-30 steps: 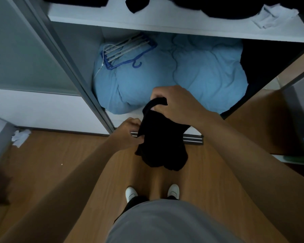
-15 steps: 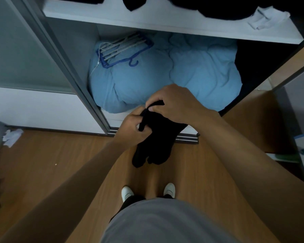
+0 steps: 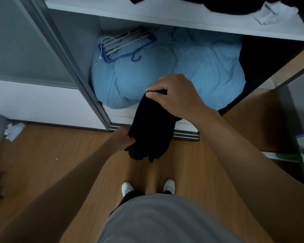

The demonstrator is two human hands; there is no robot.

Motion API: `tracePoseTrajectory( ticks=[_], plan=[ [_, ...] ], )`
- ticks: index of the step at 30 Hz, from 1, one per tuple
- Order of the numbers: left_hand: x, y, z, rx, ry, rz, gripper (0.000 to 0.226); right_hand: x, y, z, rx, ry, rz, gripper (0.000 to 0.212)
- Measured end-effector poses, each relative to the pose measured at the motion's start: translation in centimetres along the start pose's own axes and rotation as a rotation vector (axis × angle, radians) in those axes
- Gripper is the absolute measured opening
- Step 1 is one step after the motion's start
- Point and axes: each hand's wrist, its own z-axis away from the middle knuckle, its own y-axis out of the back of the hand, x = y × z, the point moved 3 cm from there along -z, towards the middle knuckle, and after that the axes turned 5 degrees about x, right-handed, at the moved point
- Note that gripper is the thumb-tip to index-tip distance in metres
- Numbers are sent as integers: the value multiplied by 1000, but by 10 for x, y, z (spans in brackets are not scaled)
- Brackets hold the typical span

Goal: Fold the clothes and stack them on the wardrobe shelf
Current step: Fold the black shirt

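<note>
A soft black fabric garment (image 3: pixel 152 130), partly folded into a narrow hanging bundle, is held in the air in front of the open white wardrobe, below its white shelf board (image 3: pixel 174 20) and above the brown wooden floor (image 3: pixel 60 155). Its upper edge is pinched between the thumb and curled fingers of the right hand (image 3: pixel 175 96); its lower left edge is gripped by the left hand (image 3: pixel 124 140), though those fingers are partly hidden by cloth. The garment is judged light, limp and non-fragile — it sags freely at the bottom. A hold at the folded top edge and at the loose lower hem is judged best, so the layers are kept together. Dark clothes (image 3: pixel 235 5) are seen lying on the shelf board — a pale blue padded quilt (image 3: pixel 200 67) is stored beneath it
</note>
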Motion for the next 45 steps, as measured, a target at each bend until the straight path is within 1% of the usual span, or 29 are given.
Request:
tracePoseTrajectory(
  ticks=[2,5,6,8,10,13,15,17,21,24,27,29,31,33,35,36,37,39,40,41,42,43,44,45],
  plan=[
    [-1,2,0,41,10,18,19,0,-1,0,-12,8,-37,13],
    [-11,19,1,215,95,62,35,8,2,2,-50,1,-32,13],
    [-17,28,3,279,149,123,36,12,3,2,-70,-7,-10,14],
    [-24,44,6,373,253,294,27,22,4,3,-131,-49,62,17],
    [-28,55,7,405,290,392,27,33,1,5,-216,-117,128,20],
    [-30,66,7,410,285,379,37,45,-4,11,-356,-215,164,26],
    [-32,72,6,407,260,305,41,51,-6,16,-415,-261,157,29],
    [-31,78,5,394,220,198,45,54,-7,18,-440,-271,154,32],
    [-33,87,3,390,185,65,39,59,-9,18,-466,-242,165,36],
    [-34,90,1,430,173,56,33,62,-11,19,-483,-268,152,39],
    [-28,93,-2,473,146,77,24,65,-13,18,-442,-296,117,39],
    [-24,95,-4,500,140,106,23,63,-16,18,-399,-327,48,31],
    [-20,98,-5,545,152,146,25,59,-21,19,-343,-393,-96,23],
    [-16,101,-6,593,181,192,30,53,-28,20,-284,-452,-241,32],
    [-9,102,-7,617,203,235,36,48,-34,19,-247,-493,-335,26],
    [-6,102,-8,620,203,251,36,46,-36,19,-261,-497,-353,25],
    [-2,103,-9,624,200,262,33,43,-37,19,-308,-484,-356,32],
    [5,103,-10,638,186,277,27,40,-38,19,-459,-446,-298,49],
    [7,102,-11,636,172,279,28,40,-38,18,-529,-421,-243,45],
    [10,101,-12,621,149,274,30,40,-38,18,-584,-396,-160,36],
    [14,99,-12,594,116,259,33,41,-38,17,-618,-381,-58,31],
    [19,97,-11,559,74,236,35,43,-39,15,-644,-364,45,33],
    [23,95,-10,520,29,209,36,43,-39,13,-658,-349,120,39],
    [27,93,-10,486,-8,183,36,43,-38,12,-668,-339,151,41]
  ],
)
